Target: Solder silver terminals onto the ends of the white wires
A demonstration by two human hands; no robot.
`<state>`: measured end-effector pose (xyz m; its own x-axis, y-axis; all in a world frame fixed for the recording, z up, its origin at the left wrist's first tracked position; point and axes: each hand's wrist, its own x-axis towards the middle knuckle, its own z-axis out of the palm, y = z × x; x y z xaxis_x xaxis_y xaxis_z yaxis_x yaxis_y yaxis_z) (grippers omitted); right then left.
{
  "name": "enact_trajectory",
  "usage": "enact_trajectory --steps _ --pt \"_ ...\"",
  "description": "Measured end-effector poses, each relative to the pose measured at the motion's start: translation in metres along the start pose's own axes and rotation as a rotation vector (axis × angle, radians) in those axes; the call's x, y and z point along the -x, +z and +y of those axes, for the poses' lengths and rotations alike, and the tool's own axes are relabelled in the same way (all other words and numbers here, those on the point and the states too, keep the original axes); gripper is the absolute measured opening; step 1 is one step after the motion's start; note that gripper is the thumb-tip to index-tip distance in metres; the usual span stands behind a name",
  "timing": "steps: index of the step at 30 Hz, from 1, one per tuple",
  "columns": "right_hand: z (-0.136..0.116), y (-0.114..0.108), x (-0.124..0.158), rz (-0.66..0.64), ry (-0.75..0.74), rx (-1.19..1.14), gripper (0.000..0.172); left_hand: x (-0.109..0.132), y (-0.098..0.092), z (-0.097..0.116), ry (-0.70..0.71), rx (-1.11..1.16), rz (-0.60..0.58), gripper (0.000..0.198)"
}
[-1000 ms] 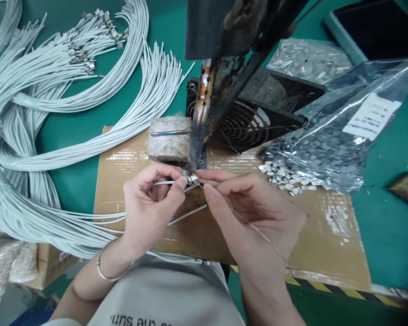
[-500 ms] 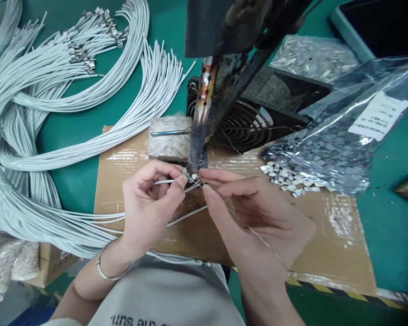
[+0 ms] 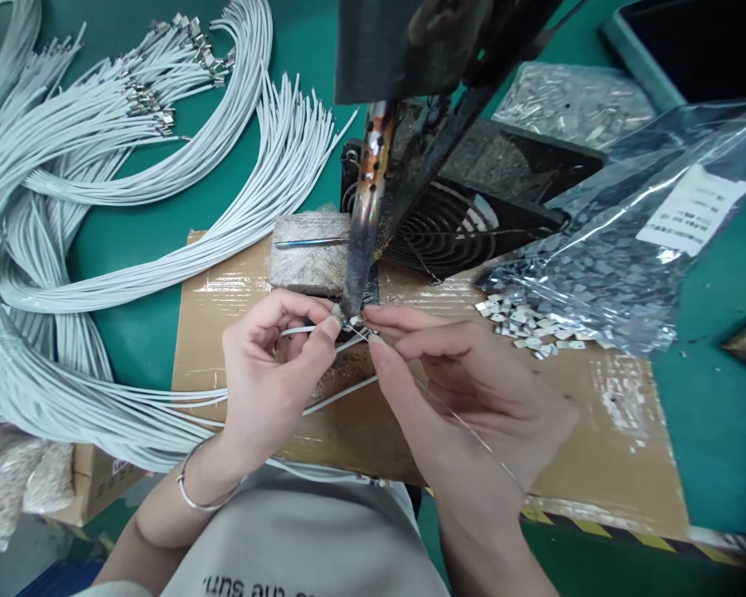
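Item: my left hand [image 3: 267, 377], thumb and forefinger pinched on a white wire [image 3: 295, 331], wire end at the soldering iron [image 3: 361, 240] tip, above the cardboard [image 3: 597, 439]. Item: my right hand [image 3: 472, 398], fingers clasping thin solder wire [image 3: 466, 424], its end at the same tip. Loose terminals [image 3: 528, 327] near, to the right

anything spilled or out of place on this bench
Yes: small metal pieces lie spilled from the mouth of the plastic bag onto the cardboard, just right of the right hand, which pinches a thin wire. The iron has a scorched-looking barrel.
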<state>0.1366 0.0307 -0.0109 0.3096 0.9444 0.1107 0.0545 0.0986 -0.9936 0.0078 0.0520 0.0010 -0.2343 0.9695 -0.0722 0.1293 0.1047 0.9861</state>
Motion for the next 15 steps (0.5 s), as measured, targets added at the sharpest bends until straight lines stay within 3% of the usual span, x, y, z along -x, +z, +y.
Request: enact_trajectory --steps 15 --pt "-0.0014 0.0013 -0.0002 -0.005 0.007 0.018 0.019 0.0006 -0.0004 0.0015 -0.009 -0.008 0.005 0.014"
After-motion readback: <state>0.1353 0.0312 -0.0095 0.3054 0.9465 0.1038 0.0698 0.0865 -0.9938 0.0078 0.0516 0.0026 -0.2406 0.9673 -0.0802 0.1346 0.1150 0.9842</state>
